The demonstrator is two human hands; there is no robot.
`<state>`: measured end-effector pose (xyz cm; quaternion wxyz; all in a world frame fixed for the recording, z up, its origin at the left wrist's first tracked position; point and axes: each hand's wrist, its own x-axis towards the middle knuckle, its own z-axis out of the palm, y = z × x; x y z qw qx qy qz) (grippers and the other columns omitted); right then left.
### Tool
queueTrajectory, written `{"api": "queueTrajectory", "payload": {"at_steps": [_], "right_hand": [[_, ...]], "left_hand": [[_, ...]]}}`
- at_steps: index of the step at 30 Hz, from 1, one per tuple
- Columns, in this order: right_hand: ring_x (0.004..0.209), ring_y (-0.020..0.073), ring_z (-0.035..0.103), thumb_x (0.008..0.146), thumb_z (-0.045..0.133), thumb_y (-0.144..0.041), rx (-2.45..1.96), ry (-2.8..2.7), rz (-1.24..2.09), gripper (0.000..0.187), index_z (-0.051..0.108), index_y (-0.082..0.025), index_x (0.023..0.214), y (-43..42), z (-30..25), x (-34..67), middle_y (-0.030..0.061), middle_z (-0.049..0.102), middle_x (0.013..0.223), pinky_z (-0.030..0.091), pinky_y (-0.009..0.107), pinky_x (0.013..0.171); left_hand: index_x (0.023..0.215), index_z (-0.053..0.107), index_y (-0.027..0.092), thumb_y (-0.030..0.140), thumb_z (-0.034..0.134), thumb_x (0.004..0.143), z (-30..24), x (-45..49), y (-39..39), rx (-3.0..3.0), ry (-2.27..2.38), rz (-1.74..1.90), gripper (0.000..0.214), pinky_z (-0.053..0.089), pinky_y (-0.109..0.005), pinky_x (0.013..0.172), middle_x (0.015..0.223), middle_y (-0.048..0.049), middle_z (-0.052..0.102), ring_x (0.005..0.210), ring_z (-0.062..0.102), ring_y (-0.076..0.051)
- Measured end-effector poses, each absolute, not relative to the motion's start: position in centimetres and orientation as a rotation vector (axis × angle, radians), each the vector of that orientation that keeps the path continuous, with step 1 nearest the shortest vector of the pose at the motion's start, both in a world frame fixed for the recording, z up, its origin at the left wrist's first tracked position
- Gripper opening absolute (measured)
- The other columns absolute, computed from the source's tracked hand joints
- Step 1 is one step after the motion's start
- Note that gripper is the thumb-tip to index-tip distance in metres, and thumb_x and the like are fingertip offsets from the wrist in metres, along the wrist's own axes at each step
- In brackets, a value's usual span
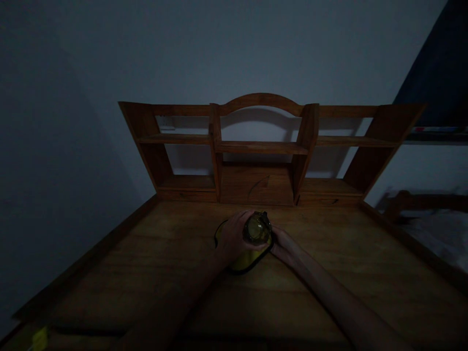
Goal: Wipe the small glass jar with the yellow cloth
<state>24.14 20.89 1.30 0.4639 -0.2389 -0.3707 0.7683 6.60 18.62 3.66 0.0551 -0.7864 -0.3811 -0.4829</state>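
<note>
A clear glass cup, tinted amber-green in the dim light, is tilted so that its round face points toward me. A dark part, perhaps its handle, shows at the upper right. My left hand is wrapped round the cup's left side, thumb below. From the right, my right hand closes at the cup's edge; some of its fingers are hidden. Beneath the cup and my left hand is a yellow cloth with a black border. Its right edge meets my right fingers.
The wooden desk has raised side edges. At its back stands a wooden shelf unit against a pale wall. Something small and yellow shows at the lower left. A dark board hangs at the right.
</note>
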Motion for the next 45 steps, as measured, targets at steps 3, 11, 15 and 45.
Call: {"api": "queueTrajectory", "payload": {"at_steps": [3,11,15,45], "right_hand": [[0.080,0.0150,0.066,0.083,0.062,-0.022,-0.585,-0.873,1.913,0.018,0.068,-0.016,0.098,20.8,1.6,24.1,0.0038,0.072,0.094,0.052,0.025,0.076],[0.087,0.0155,0.066,0.086,0.060,-0.032,-0.533,-0.834,1.981,0.023,0.068,-0.016,0.100,20.5,2.5,24.2,0.0036,0.072,0.098,0.051,0.025,0.081],[0.093,0.0179,0.065,0.085,0.062,-0.040,-0.558,-0.880,1.986,0.030,0.067,-0.017,0.104,20.5,2.7,24.4,0.0052,0.071,0.104,0.051,0.027,0.081],[0.084,0.0201,0.065,0.072,0.076,-0.040,-0.699,-1.090,1.576,0.032,0.073,-0.016,0.092,21.1,2.3,24.4,0.0062,0.072,0.089,0.048,0.030,0.079]], "left_hand": [[0.132,0.037,0.024,0.056,0.078,0.056,3.6,6.6,18.7,-2.405,-1.214,-1.477,0.092,0.049,-0.047,0.096,0.124,-0.0079,0.058,0.114,0.056,-0.028],[0.131,0.037,0.025,0.051,0.080,0.055,3.7,6.5,18.9,-2.419,-1.236,-1.555,0.091,0.047,-0.049,0.099,0.125,-0.0080,0.057,0.116,0.054,-0.028],[0.131,0.037,0.024,0.049,0.081,0.055,3.8,6.5,18.8,-2.436,-1.290,-1.572,0.092,0.047,-0.049,0.098,0.124,-0.0086,0.057,0.116,0.055,-0.029],[0.130,0.038,0.023,0.053,0.075,0.063,3.8,6.8,19.3,-2.479,-1.260,-1.376,0.082,0.046,-0.046,0.096,0.123,-0.0098,0.055,0.114,0.054,-0.029]]}}
